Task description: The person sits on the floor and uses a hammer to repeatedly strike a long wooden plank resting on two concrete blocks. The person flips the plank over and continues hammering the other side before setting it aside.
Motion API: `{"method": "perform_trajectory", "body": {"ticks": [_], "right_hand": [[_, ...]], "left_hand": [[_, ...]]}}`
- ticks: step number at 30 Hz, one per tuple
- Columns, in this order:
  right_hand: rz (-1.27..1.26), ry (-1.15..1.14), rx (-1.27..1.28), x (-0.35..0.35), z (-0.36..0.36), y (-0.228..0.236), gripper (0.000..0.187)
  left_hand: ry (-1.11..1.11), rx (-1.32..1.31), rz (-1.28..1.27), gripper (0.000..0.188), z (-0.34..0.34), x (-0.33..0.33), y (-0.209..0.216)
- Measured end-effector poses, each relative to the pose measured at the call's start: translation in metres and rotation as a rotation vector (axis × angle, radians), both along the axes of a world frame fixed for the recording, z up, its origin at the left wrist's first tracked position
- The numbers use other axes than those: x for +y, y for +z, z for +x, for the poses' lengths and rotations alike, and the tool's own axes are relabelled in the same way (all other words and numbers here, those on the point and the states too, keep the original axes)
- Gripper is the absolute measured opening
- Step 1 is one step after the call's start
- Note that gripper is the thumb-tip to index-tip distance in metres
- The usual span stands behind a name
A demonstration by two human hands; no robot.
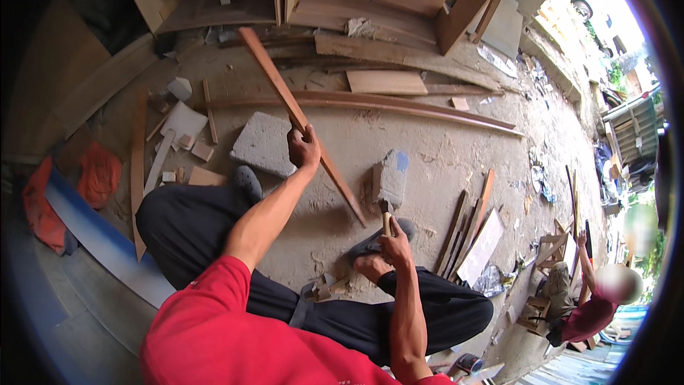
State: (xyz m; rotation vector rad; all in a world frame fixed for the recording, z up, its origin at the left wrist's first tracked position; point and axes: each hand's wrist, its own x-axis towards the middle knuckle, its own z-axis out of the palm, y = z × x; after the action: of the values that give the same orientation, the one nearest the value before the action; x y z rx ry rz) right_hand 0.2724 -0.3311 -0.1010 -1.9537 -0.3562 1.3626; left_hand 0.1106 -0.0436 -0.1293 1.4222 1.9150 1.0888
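Observation:
My left hand [304, 146] is closed round a long, narrow reddish-brown wooden strip [267, 71]. The strip slants through the air, its upper end away from me and its lower end near a grey block. Below and to the right, my right hand [395, 242] grips a wooden-handled tool [387, 222]. A short dark metal end shows at its tip, but I cannot tell its exact kind. That tip is close to the grey block [390, 178], which has a bluish patch on top. A larger pale concrete block [263, 144] lies beside my left forearm.
Long boards [399, 108] lie across the ground ahead, before wooden cabinet frames [342, 11]. Wood offcuts [202, 151] are scattered at left, near an orange cloth [98, 175]. Several strips [467, 224] lean at right. Another person [588, 306] sits at far right.

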Motion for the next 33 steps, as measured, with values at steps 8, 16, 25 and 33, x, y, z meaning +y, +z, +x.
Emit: {"method": "perform_trajectory", "body": {"ticks": [8,16,25,33], "right_hand": [[0.165,-0.060,0.097,0.024,0.005,0.037,0.088],[0.168,-0.015,0.039,0.024,0.011,0.061,0.088],[-0.051,0.183,-0.077,-0.008,0.003,0.033,0.082],[-0.010,0.404,-0.436,-0.021,-0.004,-0.019,0.082]], "left_hand": [[-0.279,0.062,0.772,0.046,0.020,0.011,0.066],[-0.788,0.379,0.889,0.058,0.025,0.008,0.079],[-1.087,0.788,0.775,0.051,-0.012,0.021,-0.042],[-1.164,0.899,0.502,0.049,-0.035,-0.001,-0.119]]}}
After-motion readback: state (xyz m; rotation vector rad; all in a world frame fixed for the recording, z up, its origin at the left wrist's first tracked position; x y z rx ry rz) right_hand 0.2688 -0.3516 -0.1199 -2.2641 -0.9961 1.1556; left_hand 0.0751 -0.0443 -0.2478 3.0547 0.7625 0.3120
